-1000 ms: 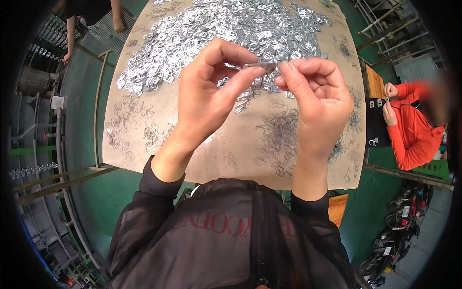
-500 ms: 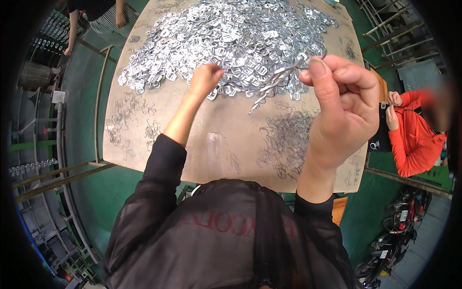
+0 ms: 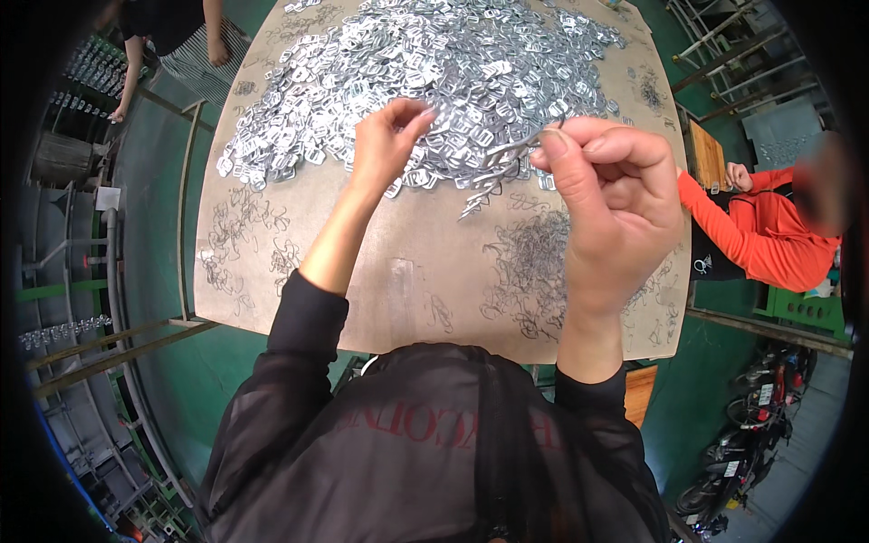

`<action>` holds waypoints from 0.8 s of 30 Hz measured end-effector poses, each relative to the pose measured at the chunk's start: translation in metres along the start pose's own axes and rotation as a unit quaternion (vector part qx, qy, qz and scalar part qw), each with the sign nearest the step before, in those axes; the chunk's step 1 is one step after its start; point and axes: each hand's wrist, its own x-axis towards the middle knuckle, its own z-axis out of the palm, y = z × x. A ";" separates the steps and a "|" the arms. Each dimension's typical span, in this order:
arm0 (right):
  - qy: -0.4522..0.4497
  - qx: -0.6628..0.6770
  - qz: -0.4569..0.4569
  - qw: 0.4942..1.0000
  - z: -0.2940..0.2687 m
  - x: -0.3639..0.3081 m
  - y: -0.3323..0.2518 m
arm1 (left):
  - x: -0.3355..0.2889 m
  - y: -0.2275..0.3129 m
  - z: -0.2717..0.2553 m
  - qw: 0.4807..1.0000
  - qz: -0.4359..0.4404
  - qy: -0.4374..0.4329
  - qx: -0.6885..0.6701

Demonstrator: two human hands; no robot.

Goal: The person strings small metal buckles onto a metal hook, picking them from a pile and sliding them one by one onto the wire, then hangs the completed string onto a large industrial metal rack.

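Close in front of me, my right hand [image 3: 625,185] pinches a twisted metal wire with short prongs [image 3: 493,170] between thumb and fingers. The prongs slant down to the left over the table. My left hand [image 3: 385,145] is over the near edge of a heap of flat silver metal buckles [image 3: 362,68]. Its thumb and fingertips come together in a pinch. The tips are blurred, and whatever they hold cannot be made out.
A brown board-topped table [image 3: 380,308] carries the heap. Tangles of thin dark wire [image 3: 534,262] lie at the near right, more loose wires [image 3: 240,231] at the left. A person in orange [image 3: 769,231] sits at the right; another person [image 3: 186,41] stands at the far left.
My left hand has moved slightly up over the buckles. My right hand, with the twisted wire, has shifted a little left and lower. The person in orange has reached an arm toward the table.
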 end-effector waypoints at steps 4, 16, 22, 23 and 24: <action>-0.003 -0.009 0.002 1.000 0.005 -0.003 0.002 | -0.022 0.099 -0.026 0.976 0.136 -0.057 -0.158; -0.019 -0.020 0.033 0.999 0.004 -0.008 0.006 | -0.047 0.155 -0.030 0.954 0.209 -0.124 -0.172; -0.057 -0.021 0.125 0.990 -0.047 -0.020 0.046 | -0.043 0.152 -0.026 0.945 0.256 -0.088 -0.183; -0.040 -0.103 0.196 0.974 -0.060 -0.022 0.066 | -0.041 0.152 -0.026 0.942 0.266 -0.081 -0.189; -0.064 -0.154 0.231 0.959 -0.071 -0.028 0.088 | -0.040 0.152 -0.026 0.940 0.275 -0.071 -0.189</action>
